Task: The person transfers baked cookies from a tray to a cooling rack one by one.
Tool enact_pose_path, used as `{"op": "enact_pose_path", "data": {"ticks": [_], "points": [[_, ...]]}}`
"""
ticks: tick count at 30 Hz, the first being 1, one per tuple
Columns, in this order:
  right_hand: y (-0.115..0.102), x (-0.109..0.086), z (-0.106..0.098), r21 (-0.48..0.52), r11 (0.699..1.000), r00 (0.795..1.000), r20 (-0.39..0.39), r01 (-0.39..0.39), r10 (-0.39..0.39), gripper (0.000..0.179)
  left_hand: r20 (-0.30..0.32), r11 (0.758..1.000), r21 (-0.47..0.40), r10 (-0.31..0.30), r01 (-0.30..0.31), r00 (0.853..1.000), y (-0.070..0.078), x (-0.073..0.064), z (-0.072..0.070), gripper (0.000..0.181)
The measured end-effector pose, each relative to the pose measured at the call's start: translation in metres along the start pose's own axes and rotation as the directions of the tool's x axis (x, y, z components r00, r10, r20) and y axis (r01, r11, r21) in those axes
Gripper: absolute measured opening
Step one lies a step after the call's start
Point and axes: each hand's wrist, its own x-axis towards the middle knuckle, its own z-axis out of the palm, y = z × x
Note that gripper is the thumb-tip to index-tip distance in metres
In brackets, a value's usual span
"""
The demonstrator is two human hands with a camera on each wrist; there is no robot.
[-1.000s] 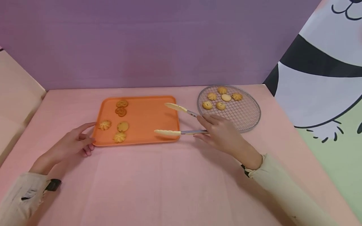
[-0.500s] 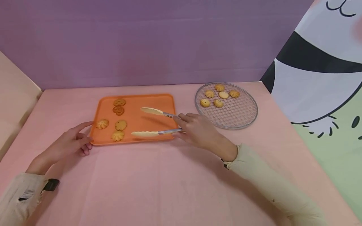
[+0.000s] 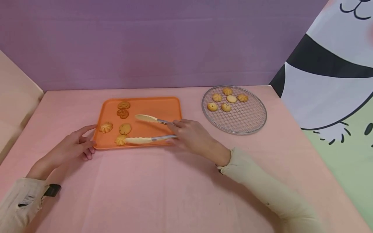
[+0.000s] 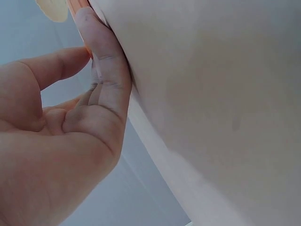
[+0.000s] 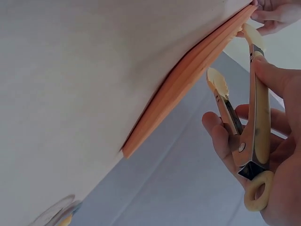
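Observation:
My left hand (image 3: 71,147) holds the orange tray (image 3: 154,106) at its front left corner, thumb and index finger against the rim. In my right hand (image 3: 190,134) is a pair of tongs (image 5: 256,127) with cream tips and metal arms, spread apart over the tray. The tongs' nearer tip overlaps a ridged cookie (image 3: 120,140) in the head view; whether they touch cannot be told. A round speckled cookie (image 3: 125,128) lies just behind it, and another ridged cookie (image 3: 106,127) sits to the left. Two brown pretzel-shaped cookies (image 3: 123,113) lie farther back.
A round wire rack (image 3: 247,119) with several cookies (image 3: 226,107) stands right of the tray on the pink table (image 3: 163,187). A purple wall (image 3: 145,45) rises behind the table.
My right hand has carried the spread tongs leftward, from the tray's right edge to near the front left cookies. The left hand stays at the tray corner.

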Motion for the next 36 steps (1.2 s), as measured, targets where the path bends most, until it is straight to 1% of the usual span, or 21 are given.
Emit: {"op": "enact_pose_path", "data": {"ticks": [4,8,15,23,29,36], "points": [[-0.004,0.007,0.002,-0.015,1.000,1.000,0.025,-0.014,0.014,0.052,0.002,1.000,-0.005,0.005,-0.005,1.000,0.000,0.000,0.000,0.070],[-0.006,0.014,0.003,-0.016,1.000,0.999,0.031,-0.023,0.024,0.052,-0.001,1.000,-0.005,0.009,-0.009,1.000,0.000,0.000,-0.001,0.070],[-0.010,0.022,0.005,0.033,0.998,0.998,0.052,-0.047,0.045,0.052,0.000,1.000,-0.017,-0.002,0.002,1.000,-0.001,0.001,-0.001,0.070],[-0.016,0.026,0.007,0.046,0.998,0.996,0.073,-0.046,0.043,0.051,0.004,1.000,-0.012,-0.008,0.008,1.000,0.000,0.000,-0.001,0.070],[-0.016,0.028,0.006,0.033,0.997,0.994,0.090,-0.068,0.065,0.050,0.000,1.000,-0.018,-0.008,0.008,1.000,0.002,0.000,0.000,0.069],[-0.014,0.022,0.006,0.067,0.994,0.994,0.068,-0.091,0.087,0.047,0.002,1.000,-0.026,-0.009,0.009,1.000,0.003,-0.002,-0.001,0.069]]}}
